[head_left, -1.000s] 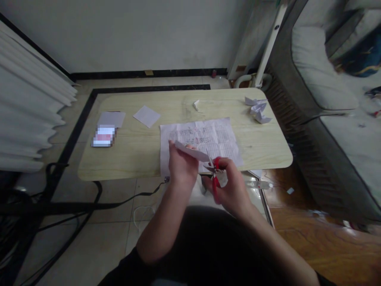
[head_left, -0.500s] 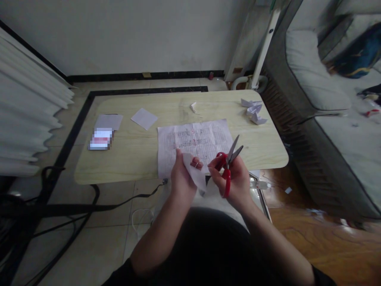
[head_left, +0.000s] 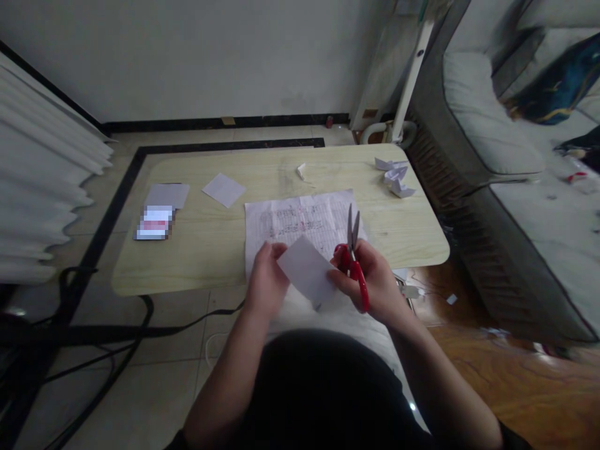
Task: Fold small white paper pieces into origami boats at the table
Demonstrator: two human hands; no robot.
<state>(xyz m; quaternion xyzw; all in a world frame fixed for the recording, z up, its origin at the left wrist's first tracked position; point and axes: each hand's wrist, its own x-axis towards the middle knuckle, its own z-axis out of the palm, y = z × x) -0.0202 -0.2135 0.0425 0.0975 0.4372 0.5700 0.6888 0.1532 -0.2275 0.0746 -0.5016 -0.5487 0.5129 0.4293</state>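
White paper (head_left: 308,269) and red scissors (head_left: 355,265) are in the right hand (head_left: 380,286).

The square sheet (head_left: 307,269) at six o'clock is smooth, matt paper; the scissors (head_left: 355,265) join metal blades (head_left: 350,226) to glossy plastic handles (head_left: 362,290). The couch (head_left: 482,119) at two is matt cloth; the dim floor (head_left: 539,387) at four, seemingly shiny wood.
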